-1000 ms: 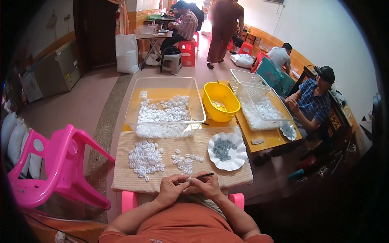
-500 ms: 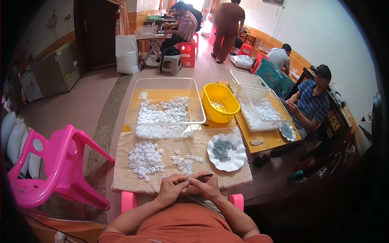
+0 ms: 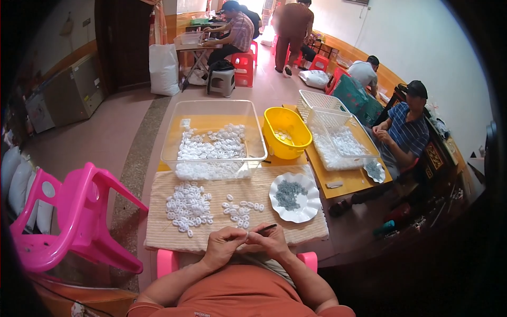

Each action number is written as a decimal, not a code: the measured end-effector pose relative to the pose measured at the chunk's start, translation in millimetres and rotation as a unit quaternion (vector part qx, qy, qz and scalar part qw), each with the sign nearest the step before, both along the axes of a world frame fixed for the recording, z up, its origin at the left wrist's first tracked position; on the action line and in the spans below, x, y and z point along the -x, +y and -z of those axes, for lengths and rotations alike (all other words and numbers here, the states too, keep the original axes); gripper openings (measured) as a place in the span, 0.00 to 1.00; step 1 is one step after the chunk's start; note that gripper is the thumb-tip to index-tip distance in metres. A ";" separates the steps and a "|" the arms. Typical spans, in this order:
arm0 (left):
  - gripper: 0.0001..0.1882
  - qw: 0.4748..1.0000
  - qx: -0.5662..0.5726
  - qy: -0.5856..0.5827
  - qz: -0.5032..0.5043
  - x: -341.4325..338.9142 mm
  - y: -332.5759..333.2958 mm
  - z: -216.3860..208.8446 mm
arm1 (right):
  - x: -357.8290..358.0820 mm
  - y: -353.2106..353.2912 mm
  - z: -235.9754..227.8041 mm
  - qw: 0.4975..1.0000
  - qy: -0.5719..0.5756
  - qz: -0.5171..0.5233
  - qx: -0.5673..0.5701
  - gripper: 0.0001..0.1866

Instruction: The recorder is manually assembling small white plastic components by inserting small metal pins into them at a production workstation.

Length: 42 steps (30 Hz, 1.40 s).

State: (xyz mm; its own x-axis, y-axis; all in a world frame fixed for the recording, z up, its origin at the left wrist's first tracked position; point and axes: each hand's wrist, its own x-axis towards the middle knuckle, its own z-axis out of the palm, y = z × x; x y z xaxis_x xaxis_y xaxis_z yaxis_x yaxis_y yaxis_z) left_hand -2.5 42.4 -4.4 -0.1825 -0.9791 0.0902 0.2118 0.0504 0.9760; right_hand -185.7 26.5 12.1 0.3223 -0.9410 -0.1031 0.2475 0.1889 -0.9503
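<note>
Over the near edge of the cloth-covered table, my left hand (image 3: pixel 223 248) and my right hand (image 3: pixel 272 244) meet with fingertips together. My left fingers pinch something too small to make out. My right hand is closed around a thin black pen-like tool (image 3: pixel 268 227), its end sticking out beyond the fingers. Just ahead lies a small loose group of white oval plastic pieces (image 3: pixel 242 210). A bigger heap of the same pieces (image 3: pixel 188 207) is to its left. At the right, a white scalloped plate (image 3: pixel 312 208) carries small grey bits (image 3: pixel 288 195).
Behind the heaps stands a clear plastic bin (image 3: pixel 214 110) of white pieces, beside a yellow tub (image 3: pixel 288 149). A pink plastic chair (image 3: pixel 79 211) is at the left. A seated person (image 3: pixel 409 129) works at the right-hand table; other people are farther back.
My hands stay together in nearly the same place, with the black tool tilted slightly more upward. In the background, the standing person has shifted a little.
</note>
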 end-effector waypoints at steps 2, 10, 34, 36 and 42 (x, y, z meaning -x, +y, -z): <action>0.07 1.000 0.005 -0.007 0.002 -0.2 -0.8 -0.7 | 0.1 0.7 -0.8 1.000 0.000 0.002 -0.003 0.05; 0.07 1.000 -0.014 -0.020 0.015 -1.3 -2.4 3.1 | -0.3 -1.6 12.3 0.999 0.000 0.015 0.048 0.04; 0.10 0.989 -0.118 0.078 0.033 0.8 -2.6 -9.9 | -9.9 5.1 4.8 0.992 -0.023 0.079 0.098 0.05; 0.10 0.991 -0.113 0.067 0.030 1.2 -2.2 -9.8 | -9.8 5.3 5.8 0.989 0.005 0.096 0.116 0.05; 0.10 0.994 -0.092 0.051 0.019 1.5 -1.6 -12.3 | -10.6 4.9 5.5 0.993 -0.021 0.075 0.093 0.05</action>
